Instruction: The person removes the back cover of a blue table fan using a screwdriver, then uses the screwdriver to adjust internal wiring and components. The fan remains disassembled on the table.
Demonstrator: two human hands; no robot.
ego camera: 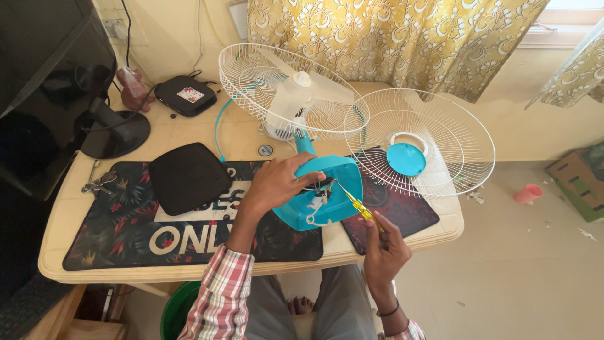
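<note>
A turquoise fan base [340, 189] lies tipped on the desk, its open underside with wires facing me. My left hand [277, 182] grips its upper left rim and steadies it. My right hand [385, 244] holds a yellow-handled screwdriver [357, 208], whose tip points into the wiring inside the base. Behind the base stand the white fan blades and rear grille [283, 88]. The detached white front grille [420, 141] with a turquoise centre cap lies to the right.
A black router-like box [189, 176] rests on a patterned desk mat [119, 239]. A monitor [44, 82] stands at the left, with a small black box [185, 94] behind and keys [97, 182] by the mat. A green bucket [179, 308] sits under the desk.
</note>
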